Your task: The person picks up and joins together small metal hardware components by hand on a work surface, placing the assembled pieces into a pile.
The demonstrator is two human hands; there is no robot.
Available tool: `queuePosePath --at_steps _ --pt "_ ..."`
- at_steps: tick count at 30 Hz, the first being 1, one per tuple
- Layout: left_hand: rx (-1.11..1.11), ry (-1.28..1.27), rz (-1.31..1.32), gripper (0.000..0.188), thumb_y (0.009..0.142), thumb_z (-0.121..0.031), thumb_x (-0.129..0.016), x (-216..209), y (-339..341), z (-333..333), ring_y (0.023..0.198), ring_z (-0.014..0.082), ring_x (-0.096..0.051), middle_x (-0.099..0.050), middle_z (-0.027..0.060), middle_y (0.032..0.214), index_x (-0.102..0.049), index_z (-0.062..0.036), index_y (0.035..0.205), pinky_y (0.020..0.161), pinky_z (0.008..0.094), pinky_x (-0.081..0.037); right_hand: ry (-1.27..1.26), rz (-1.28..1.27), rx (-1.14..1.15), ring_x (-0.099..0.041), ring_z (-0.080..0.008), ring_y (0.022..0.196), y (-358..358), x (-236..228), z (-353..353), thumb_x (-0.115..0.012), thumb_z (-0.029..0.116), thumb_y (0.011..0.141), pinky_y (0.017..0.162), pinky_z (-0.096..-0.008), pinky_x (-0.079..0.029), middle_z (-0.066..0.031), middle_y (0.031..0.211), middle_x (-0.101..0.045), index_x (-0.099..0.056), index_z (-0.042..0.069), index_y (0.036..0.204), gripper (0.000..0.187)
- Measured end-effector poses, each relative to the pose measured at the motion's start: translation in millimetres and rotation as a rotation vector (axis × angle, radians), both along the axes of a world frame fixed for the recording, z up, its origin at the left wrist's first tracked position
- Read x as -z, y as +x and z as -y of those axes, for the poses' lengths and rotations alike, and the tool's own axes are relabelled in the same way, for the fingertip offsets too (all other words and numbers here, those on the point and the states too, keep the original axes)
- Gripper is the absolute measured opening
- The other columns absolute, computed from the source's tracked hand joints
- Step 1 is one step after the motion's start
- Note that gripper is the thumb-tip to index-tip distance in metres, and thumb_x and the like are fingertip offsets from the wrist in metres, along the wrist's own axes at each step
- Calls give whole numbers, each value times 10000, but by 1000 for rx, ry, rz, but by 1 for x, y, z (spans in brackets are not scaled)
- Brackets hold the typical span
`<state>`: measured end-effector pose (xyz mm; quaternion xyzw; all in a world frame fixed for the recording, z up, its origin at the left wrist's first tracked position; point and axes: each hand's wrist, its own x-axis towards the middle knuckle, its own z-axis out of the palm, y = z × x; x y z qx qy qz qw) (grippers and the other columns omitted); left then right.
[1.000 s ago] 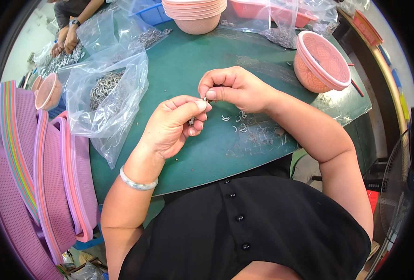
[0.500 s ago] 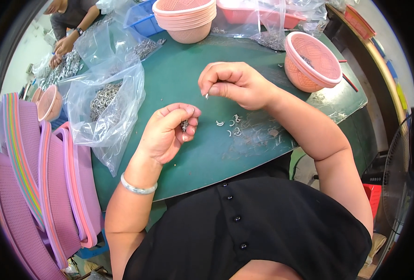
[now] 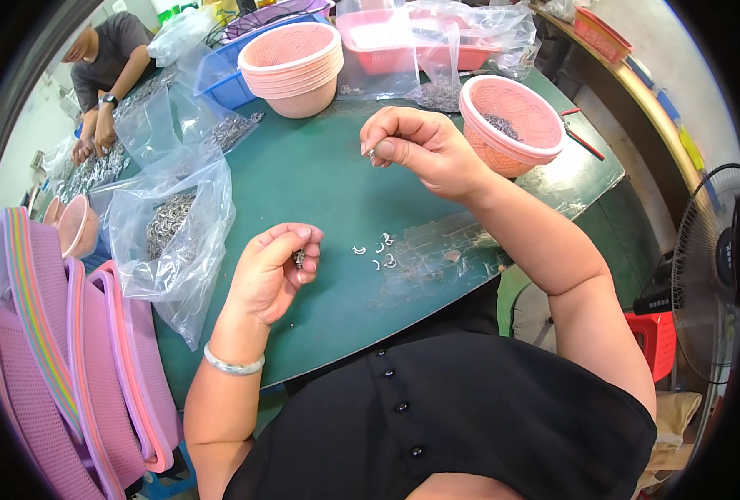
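My left hand (image 3: 271,273) is curled above the green table, with its fingers closed around a small clump of grey metal pieces (image 3: 299,258). My right hand (image 3: 424,152) is raised farther out, left of a stacked pink basket (image 3: 471,107). Its thumb and forefinger pinch a small shiny metal piece (image 3: 372,155), mostly hidden by the fingertips. Several loose curved metal pieces (image 3: 389,262) lie on the table between my hands and nearer to me. Inside the pink basket sits a small heap of grey metal parts (image 3: 501,127).
A clear plastic bag of metal rings (image 3: 170,229) lies at left, beside stacked purple baskets (image 3: 103,358). Farther back stand nested pink baskets (image 3: 290,75), a blue crate (image 3: 228,92) and a pink tray (image 3: 378,58). Another person (image 3: 111,75) handles metal parts at far left. A fan (image 3: 712,267) stands right.
The view has shifted, so the table things appear lower and more to the left. Over the table, my right hand has moved away from my left and closer to the pink basket.
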<state>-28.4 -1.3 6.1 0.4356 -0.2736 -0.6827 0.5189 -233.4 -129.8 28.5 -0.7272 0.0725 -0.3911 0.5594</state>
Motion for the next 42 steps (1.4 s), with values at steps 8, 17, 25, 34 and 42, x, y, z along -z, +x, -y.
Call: queuePosePath --at_steps 8,17,25,34,42 --pt "12 -14 -2 122 836 -109 -524 2 1 0 563 95 -484 -545 40 688 -561 4 812 457 192 -358 49 18 42 -478 -60 723 -8 -2 -5 -517 71 850 687 -209 -409 6 825 -558 -560 24 874 68" --pt "18 -1 0 126 842 -130 -526 3 1 1 565 93 -481 -541 35 693 -561 -11 819 459 192 -360 73 7 90 -483 -55 723 -16 -5 -6 -533 77 843 679 -203 -413 8 807 -561 -566 24 875 70" --pt "26 -33 41 144 847 -155 -527 9 5 2 585 81 -470 -528 21 715 -558 -15 850 461 180 -358 -605 -225 895 -573 -172 637 -71 -61 7 -567 7 708 588 -290 -461 -135 685 -581 -586 -10 758 56" --pt "29 -25 64 135 849 -136 -520 10 6 3 585 76 -473 -531 23 720 -559 -8 860 473 181 -370 -1038 -557 744 -569 -187 735 -66 -38 8 -576 21 752 629 -273 -447 -76 795 -578 -572 17 844 92" --pt "25 -47 52 127 838 -123 -545 8 7 5 583 78 -490 -546 19 700 -588 -4 850 489 186 -399 -767 -705 37 -536 -285 799 12 22 -36 -636 146 684 681 -374 -442 -102 747 -542 -600 32 699 120"
